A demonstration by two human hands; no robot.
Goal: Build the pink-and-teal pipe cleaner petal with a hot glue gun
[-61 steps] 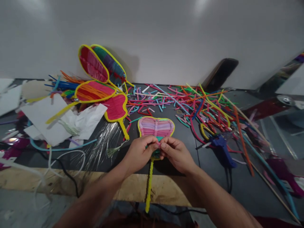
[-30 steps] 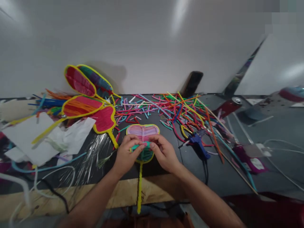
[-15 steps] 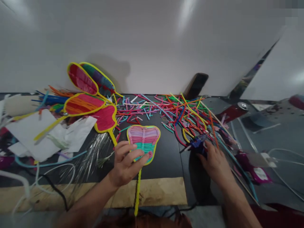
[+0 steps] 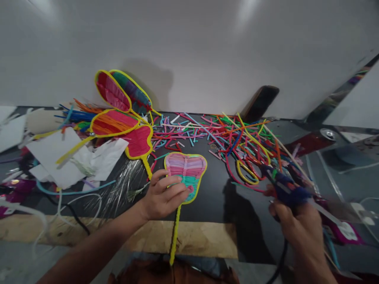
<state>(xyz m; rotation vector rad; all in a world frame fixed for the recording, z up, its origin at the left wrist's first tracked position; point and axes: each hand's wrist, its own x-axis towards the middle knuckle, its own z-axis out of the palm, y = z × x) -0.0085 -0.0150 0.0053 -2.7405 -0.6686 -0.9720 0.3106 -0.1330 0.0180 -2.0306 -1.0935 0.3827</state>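
Pressing the pink and teal fan (image 4: 186,167) flat onto the black table (image 4: 213,193), your left hand (image 4: 161,199) has its fingers (image 4: 173,187) spread open across the fan's lower half, gripping nothing, while the yellow handle (image 4: 176,232) runs toward you past the table's edge. Your right hand (image 4: 296,228) is up off the table to the right, fingers wrapped closed around a blue glue gun (image 4: 286,189), which is blurred. Loose pipe cleaners (image 4: 237,138) lie heaped behind, and finished fans (image 4: 124,118) sit far left.

Wall (image 4: 192,47): was plain white, with soft light patches (image 4: 248,12) near its top.
Worktop (image 4: 213,197): was black, with a pale wooden strip (image 4: 204,238) along its near edge.
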